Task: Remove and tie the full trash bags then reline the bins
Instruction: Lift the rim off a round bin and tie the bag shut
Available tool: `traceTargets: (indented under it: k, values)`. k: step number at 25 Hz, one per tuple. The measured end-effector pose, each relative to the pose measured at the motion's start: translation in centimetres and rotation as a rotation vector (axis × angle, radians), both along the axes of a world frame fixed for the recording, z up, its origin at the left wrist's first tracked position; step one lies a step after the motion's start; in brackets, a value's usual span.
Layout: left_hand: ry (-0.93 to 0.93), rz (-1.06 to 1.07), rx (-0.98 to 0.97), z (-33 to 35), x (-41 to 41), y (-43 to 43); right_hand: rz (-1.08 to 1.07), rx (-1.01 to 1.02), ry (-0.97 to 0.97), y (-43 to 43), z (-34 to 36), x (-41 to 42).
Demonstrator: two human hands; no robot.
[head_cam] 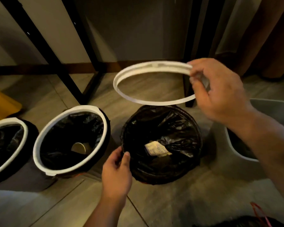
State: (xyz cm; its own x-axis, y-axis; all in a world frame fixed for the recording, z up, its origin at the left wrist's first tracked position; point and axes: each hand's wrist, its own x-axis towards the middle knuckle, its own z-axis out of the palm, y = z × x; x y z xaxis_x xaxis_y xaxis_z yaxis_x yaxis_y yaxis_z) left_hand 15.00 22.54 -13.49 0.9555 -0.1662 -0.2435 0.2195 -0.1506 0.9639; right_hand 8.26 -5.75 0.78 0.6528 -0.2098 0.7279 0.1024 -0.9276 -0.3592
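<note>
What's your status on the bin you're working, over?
Right hand holds white ring, lifted above the bag. Left hand pinches black bag at near edge. Bag in bin, untied. Middle bin, far-left bin: rings on.

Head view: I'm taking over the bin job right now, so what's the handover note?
Right hand holds the white ring above the ringless bin.
Left hand pinches that bin's black bag at the near rim.
Done: one ring off.
Left: pull and tie this bag; the middle bin and far-left bin have rings and bags on; then reline all.
</note>
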Motion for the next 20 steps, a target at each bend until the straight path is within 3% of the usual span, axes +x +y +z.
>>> traceTargets:
  k: [7,11,13,17,20]
  values:
    - [-0.074,-0.012,0.17,1.1,1.2,0.1,-0.2,0.431,0.192,-4.4,-2.6,4.0]
    - [-0.426,-0.119,0.55,2.6,1.1,0.3,-0.243,0.588,0.271,-5.0,-3.5,4.8]
    - [-0.453,-0.119,0.536,3.2,0.9,0.6,-0.246,0.605,0.247,-5.0,-3.8,4.9]
    - [-0.24,-0.037,0.315,4.0,0.9,0.3,-0.303,0.42,0.21,-4.6,-5.5,4.1]
    - [-0.252,-0.096,0.404,4.7,2.4,0.1,-0.318,0.384,0.277,-4.3,-6.8,3.2]
